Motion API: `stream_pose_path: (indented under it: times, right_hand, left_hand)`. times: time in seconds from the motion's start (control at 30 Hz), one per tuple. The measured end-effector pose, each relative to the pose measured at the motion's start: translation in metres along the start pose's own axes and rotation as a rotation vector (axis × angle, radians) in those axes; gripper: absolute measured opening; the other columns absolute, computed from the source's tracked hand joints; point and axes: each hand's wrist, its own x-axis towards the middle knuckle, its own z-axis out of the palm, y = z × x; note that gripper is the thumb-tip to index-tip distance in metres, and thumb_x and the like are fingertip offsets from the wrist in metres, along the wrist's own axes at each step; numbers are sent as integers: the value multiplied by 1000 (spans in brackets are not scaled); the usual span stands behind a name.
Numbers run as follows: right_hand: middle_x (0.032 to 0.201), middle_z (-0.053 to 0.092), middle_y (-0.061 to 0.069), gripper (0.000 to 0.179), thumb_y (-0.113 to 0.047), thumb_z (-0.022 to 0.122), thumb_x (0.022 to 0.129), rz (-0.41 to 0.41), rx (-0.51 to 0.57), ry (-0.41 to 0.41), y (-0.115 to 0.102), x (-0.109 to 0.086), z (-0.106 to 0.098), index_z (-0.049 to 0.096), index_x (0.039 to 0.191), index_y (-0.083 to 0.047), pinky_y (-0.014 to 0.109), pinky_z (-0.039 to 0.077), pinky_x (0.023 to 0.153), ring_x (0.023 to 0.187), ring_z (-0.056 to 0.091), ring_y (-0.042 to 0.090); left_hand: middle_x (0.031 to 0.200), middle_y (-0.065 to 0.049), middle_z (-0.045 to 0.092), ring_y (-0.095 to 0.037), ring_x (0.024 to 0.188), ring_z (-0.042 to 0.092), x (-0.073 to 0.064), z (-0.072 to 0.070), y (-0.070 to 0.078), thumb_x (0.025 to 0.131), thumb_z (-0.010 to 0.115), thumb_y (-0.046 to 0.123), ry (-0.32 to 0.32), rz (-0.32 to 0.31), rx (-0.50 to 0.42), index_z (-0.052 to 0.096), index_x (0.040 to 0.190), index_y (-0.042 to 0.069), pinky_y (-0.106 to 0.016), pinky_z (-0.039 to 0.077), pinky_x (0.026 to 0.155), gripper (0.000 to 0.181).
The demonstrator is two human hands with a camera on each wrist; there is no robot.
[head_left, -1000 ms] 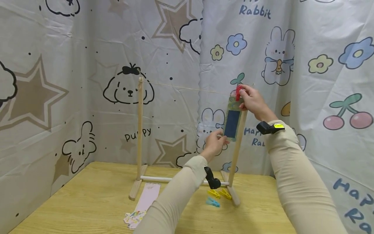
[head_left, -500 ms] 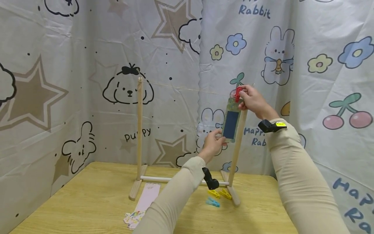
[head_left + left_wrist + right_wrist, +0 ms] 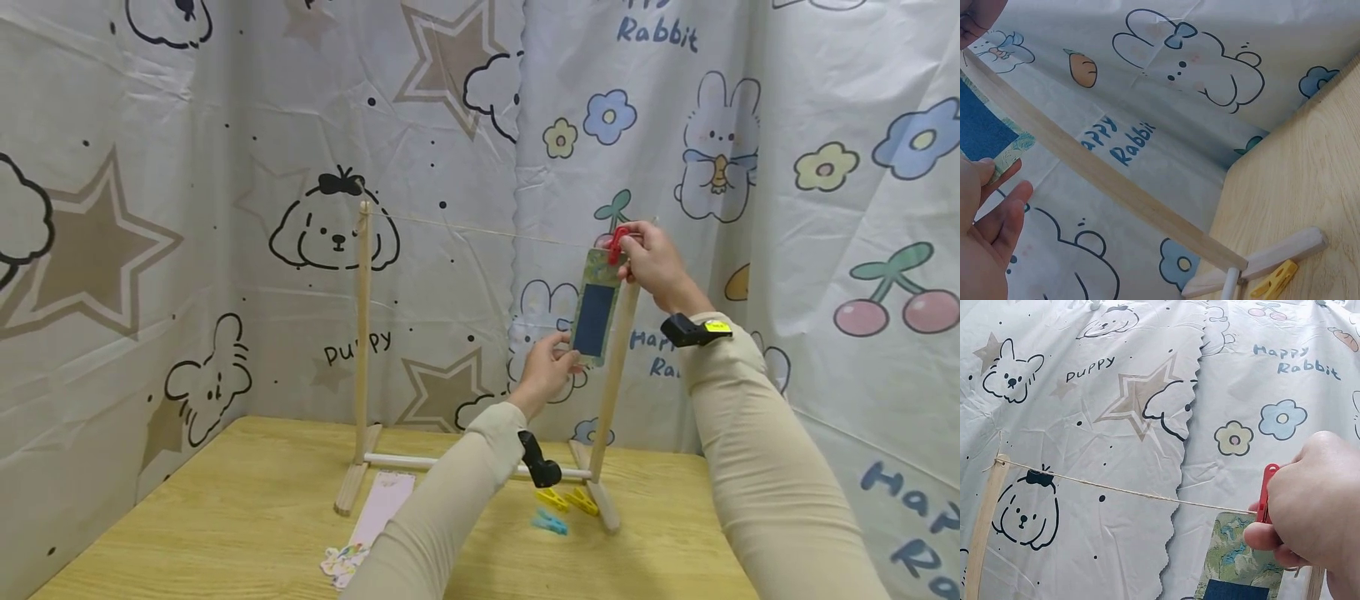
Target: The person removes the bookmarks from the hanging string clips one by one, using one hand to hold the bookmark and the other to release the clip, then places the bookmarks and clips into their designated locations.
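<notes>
My right hand (image 3: 660, 262) pinches a red clothespin (image 3: 618, 244) at the right end of a thin string (image 3: 480, 229). A long card (image 3: 596, 321), green-patterned with a dark blue panel, hangs upright and slightly tilted, its top edge just at the string. In the right wrist view the red clothespin (image 3: 1267, 484) stands over the string at the card's top right corner; fingers hide its tips, so I cannot tell how it grips. My left hand (image 3: 550, 367) pinches the card's lower left corner between thumb and fingers, and the left wrist view shows that corner (image 3: 1013, 153) too.
The string runs between two wooden posts (image 3: 363, 333) joined by a white bar (image 3: 390, 459). On the wooden table (image 3: 247, 500) lie two yellow clothespins (image 3: 552, 499), a blue clothespin (image 3: 551, 522) and a pink card (image 3: 384, 504) with a colourful end. A printed curtain (image 3: 450, 150) stands behind.
The card and the red clothespin have come down slightly, and the clothespin leans a little more. Both hands keep their holds. The head view has shifted a little.
</notes>
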Motion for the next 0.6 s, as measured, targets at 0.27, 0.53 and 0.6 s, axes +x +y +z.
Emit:
stream_pose_path:
  times: [0.27, 0.53, 0.6]
  right_hand:
    - [127, 59, 20, 37, -19, 38, 114, -40, 62, 91, 3, -3, 10, 43, 144, 2, 20, 46, 58, 61, 51, 8]
    - [128, 62, 21, 35, -17, 38, 113, -51, 119, 144, 8, 0, 15, 45, 140, 4, 18, 44, 56, 59, 49, 6]
    - [127, 63, 21, 35, -17, 38, 113, -51, 127, 160, 8, 0, 17, 45, 141, 4, 18, 44, 55, 58, 49, 5]
  left_hand:
    - [108, -11, 76, -27, 94, 75, -2, 1, 0, 105, 61, 8, -1, -6, -18, 63, 132, 5, -38, 59, 80, 27]
    - [112, -13, 75, -22, 90, 75, -4, 0, -1, 105, 60, 7, -1, 6, -21, 61, 136, 5, -37, 59, 80, 31]
    - [112, -14, 75, -22, 90, 76, -3, 0, -2, 106, 60, 7, -2, 12, -21, 61, 136, 4, -37, 59, 80, 30]
